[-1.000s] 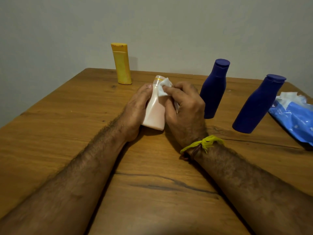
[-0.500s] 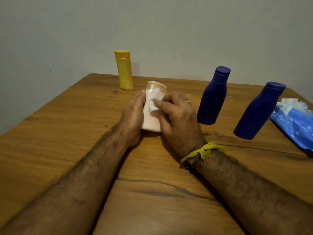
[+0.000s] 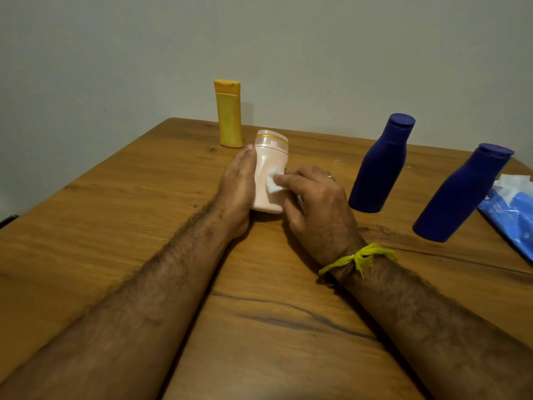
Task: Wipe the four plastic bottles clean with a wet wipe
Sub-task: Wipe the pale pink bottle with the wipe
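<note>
A pale pink bottle [image 3: 269, 160] stands upright in the middle of the wooden table [image 3: 115, 226]. My left hand [image 3: 238, 186] grips its left side. My right hand [image 3: 314, 203] presses a small white wet wipe [image 3: 273, 183] against the bottle's front, about halfway down its body. A yellow bottle [image 3: 230, 114] stands behind, near the table's far edge. Two dark blue bottles stand to the right, one [image 3: 380, 166] nearer the middle, the other [image 3: 464, 194] further right.
A blue pack of wet wipes [image 3: 510, 215] lies at the table's right edge, with a white wipe sticking out of its top. A grey wall rises just behind the table.
My right hand has slid the wipe down from the bottle's cap to the middle of its body. The cap now shows uncovered. The bottle has gone from tilted to upright.
</note>
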